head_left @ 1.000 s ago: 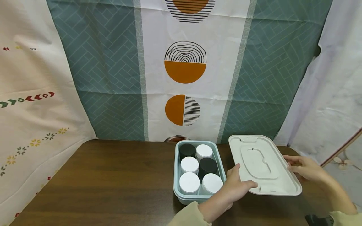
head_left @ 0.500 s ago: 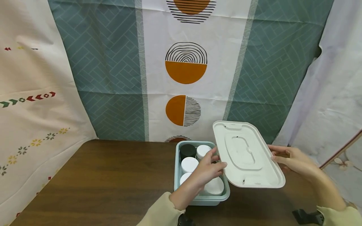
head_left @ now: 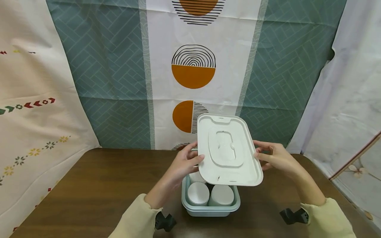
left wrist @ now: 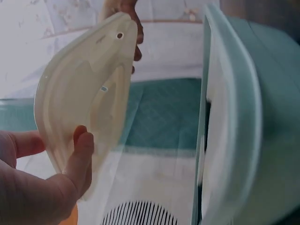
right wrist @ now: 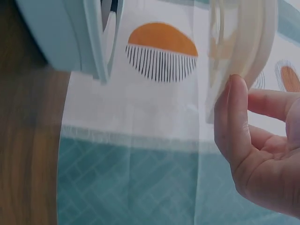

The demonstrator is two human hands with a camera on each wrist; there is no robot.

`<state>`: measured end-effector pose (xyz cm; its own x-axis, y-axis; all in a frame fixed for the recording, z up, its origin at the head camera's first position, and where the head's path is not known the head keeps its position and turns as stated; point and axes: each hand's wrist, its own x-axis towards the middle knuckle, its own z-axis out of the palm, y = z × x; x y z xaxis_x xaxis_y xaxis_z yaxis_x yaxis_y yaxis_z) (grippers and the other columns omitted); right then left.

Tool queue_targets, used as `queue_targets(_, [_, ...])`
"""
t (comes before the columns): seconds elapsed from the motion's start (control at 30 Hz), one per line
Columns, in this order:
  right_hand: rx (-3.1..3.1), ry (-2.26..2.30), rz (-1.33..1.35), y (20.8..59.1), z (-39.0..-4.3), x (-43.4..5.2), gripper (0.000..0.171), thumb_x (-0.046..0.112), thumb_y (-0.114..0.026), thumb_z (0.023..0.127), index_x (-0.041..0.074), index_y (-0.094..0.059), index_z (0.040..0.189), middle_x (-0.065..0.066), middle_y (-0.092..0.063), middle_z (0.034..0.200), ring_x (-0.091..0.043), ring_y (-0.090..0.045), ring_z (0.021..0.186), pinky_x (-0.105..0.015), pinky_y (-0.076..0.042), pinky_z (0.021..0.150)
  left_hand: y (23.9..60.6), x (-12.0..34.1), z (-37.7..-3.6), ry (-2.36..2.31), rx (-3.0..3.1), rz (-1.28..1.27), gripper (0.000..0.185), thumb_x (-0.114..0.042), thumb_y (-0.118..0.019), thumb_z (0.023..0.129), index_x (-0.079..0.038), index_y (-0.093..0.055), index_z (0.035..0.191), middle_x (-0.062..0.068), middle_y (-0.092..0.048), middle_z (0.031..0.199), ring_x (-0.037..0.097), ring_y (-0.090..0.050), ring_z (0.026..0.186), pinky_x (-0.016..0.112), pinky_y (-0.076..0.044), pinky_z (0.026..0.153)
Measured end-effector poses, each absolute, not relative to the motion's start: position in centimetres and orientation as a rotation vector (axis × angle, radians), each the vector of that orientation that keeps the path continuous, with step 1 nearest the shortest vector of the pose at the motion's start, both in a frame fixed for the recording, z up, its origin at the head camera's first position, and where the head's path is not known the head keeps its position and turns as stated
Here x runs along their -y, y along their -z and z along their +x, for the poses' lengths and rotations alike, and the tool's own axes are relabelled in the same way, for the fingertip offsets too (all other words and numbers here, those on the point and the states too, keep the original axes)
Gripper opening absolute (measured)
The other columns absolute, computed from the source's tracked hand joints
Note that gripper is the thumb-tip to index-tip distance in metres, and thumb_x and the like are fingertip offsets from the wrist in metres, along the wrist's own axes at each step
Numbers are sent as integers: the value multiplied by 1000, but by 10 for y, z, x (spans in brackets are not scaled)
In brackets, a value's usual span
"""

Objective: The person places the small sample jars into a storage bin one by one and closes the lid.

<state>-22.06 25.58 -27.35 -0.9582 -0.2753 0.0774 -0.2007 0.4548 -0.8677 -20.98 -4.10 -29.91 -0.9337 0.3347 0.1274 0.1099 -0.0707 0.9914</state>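
Observation:
A white rectangular lid [head_left: 228, 151] hangs in the air above a pale teal box [head_left: 209, 207], tilted toward me. My left hand [head_left: 187, 161] pinches the lid's left edge and my right hand [head_left: 272, 155] holds its right edge. The box holds jars with white caps [head_left: 198, 193]; the lid hides the far ones. In the left wrist view the lid [left wrist: 86, 96] sits between thumb and fingers, with the box [left wrist: 234, 126] close beside it. In the right wrist view the thumb and fingers pinch the lid's rim [right wrist: 239, 47], with the box [right wrist: 70, 37] at upper left.
The box stands on a dark brown wooden table [head_left: 89, 185], near its middle. Patterned cloth [head_left: 193, 66] hangs behind the table and at both sides. Black wrist mounts [head_left: 293, 215] show at both sleeves.
Both hands lifted the lid off the table at the right and carried it left and up, over the box. The left hand shifted from the lid's near corner to its left edge.

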Motion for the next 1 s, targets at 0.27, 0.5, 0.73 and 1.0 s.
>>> queue_targets(0.27, [-2621, 1610, -389, 271, -225, -232, 59, 15, -63, 86, -12, -38, 131, -23, -54, 108, -15, -63, 77, -35, -54, 66, 304, 68, -215, -2230, -2026, 501, 56, -3, -56, 88, -10, -35, 140, 19, -53, 122, 25, -58, 99, 42, -49, 83])
queue_targets(0.5, [-2731, 1754, -328, 274, -226, -216, 40, 14, -69, 81, -12, -57, 108, -15, -64, 96, -17, -66, 72, -33, -55, 62, 313, 74, -217, -2296, -2407, 635, 50, -3, -62, 84, -7, -49, 132, 17, -59, 117, 26, -61, 96, 34, -51, 80])
queue_targets(0.73, [-3061, 1809, -462, 281, -226, -205, 14, 4, -69, 78, -7, -65, 87, -20, -65, 92, -9, -66, 62, -22, -52, 57, 309, 70, -211, -1994, -2926, 567, 43, -27, -52, 93, -8, -47, 132, 13, -56, 123, 21, -56, 103, 35, -47, 86])
queue_targets(1.0, [-3229, 1987, -782, 290, -226, -197, 9, -14, -67, 71, -10, -66, 79, -22, -66, 84, 8, -60, 65, -12, -49, 57, 299, 73, -211, -2280, -2330, 373, 55, -38, -30, 99, 6, -48, 126, 20, -54, 120, 32, -51, 111, 44, -41, 94])
